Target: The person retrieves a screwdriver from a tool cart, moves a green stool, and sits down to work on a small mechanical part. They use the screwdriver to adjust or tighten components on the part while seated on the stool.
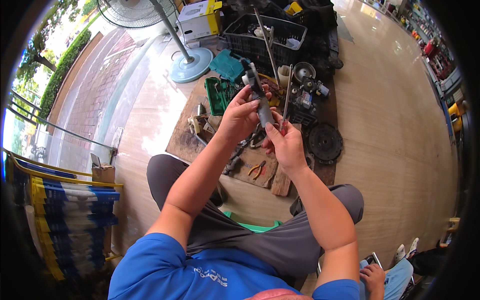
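Observation:
Both my hands hold a small electric motor with a grey cylindrical body (265, 113) and a black gear housing, raised above a floor strewn with parts. My left hand (244, 110) grips it near the housing. My right hand (281, 140) holds the lower end of the cylinder and also a screwdriver (288, 93) with a red handle, its long shaft pointing away from me. Below lie yellow-handled pliers (257, 170) on stained cardboard (243, 176). A green tool case (216, 98) stands open left of the motor. To the right is a round black clutch pressure plate (324, 142).
A black plastic crate (296, 47) of parts and a blower wheel (304, 71) are beyond my hands. A pedestal fan (191, 64) stands upper left, beside a white and yellow box (198, 22). Stacked boxes (75, 213) are at left. Another person's hand (372, 276) rests at lower right.

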`<state>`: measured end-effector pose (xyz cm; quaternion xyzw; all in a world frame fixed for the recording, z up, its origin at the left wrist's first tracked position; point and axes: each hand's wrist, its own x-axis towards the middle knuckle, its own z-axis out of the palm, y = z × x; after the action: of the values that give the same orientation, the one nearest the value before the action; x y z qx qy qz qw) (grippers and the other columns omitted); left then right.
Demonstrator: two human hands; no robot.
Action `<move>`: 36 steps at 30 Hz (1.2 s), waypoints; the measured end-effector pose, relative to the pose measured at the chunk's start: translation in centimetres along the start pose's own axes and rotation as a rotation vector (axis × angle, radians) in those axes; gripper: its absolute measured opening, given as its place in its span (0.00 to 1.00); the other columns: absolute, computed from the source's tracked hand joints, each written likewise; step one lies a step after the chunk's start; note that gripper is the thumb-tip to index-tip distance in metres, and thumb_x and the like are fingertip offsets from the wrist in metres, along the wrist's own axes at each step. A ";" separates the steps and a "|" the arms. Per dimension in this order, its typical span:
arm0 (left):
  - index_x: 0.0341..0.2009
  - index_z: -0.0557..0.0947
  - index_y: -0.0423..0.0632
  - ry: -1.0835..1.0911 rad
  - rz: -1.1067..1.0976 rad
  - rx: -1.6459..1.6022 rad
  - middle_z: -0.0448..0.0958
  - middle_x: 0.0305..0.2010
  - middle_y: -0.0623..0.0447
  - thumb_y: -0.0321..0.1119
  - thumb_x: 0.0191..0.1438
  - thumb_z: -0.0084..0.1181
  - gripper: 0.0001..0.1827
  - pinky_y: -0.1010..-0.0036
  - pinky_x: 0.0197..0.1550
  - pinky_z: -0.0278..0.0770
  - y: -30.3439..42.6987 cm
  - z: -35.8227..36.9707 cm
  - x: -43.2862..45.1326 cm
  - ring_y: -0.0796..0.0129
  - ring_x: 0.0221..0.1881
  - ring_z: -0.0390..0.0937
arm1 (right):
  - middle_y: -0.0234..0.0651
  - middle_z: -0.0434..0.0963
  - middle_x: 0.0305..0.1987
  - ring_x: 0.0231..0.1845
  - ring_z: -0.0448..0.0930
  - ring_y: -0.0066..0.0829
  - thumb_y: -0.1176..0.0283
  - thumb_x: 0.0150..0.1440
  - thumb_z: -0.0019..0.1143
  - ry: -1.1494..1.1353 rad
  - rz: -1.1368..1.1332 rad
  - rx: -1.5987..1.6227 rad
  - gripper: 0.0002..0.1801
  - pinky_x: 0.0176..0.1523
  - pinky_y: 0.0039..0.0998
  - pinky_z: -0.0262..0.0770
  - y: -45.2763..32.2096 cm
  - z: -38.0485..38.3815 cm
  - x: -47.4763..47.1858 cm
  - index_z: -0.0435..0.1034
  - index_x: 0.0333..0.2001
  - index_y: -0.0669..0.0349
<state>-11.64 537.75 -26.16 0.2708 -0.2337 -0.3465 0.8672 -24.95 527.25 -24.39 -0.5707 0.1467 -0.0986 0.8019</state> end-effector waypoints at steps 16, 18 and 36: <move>0.59 0.66 0.40 0.161 -0.092 -0.082 0.72 0.57 0.42 0.27 0.61 0.48 0.22 0.62 0.54 0.75 0.5 -1.1 -5.6 0.59 0.48 0.77 | 0.22 0.71 0.26 0.28 0.67 0.13 0.70 0.57 0.61 0.002 -0.047 -0.273 0.25 0.35 0.18 0.68 3.0 0.7 -1.8 0.67 0.58 0.64; 0.61 0.64 0.38 0.176 -0.058 -0.150 0.68 0.61 0.40 0.30 0.61 0.48 0.25 0.64 0.51 0.75 1.2 -1.7 -5.4 0.60 0.46 0.76 | 0.23 0.70 0.26 0.28 0.67 0.13 0.70 0.57 0.61 -0.001 -0.025 -0.362 0.25 0.35 0.19 0.68 2.5 -0.4 -2.4 0.67 0.57 0.64; 0.63 0.60 0.32 0.416 -0.010 -0.435 0.73 0.52 0.42 0.30 0.53 0.54 0.35 0.64 0.49 0.76 -0.1 -7.2 -4.1 0.59 0.43 0.76 | 0.26 0.68 0.27 0.24 0.64 0.12 0.68 0.66 0.46 -0.235 0.418 -0.093 0.16 0.27 0.17 0.62 3.8 -0.7 -2.6 0.64 0.54 0.66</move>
<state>-10.11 542.89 -32.45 0.1451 0.0302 -0.3296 0.9324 -27.67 528.71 -27.88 -0.5718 0.1714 0.1434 0.7894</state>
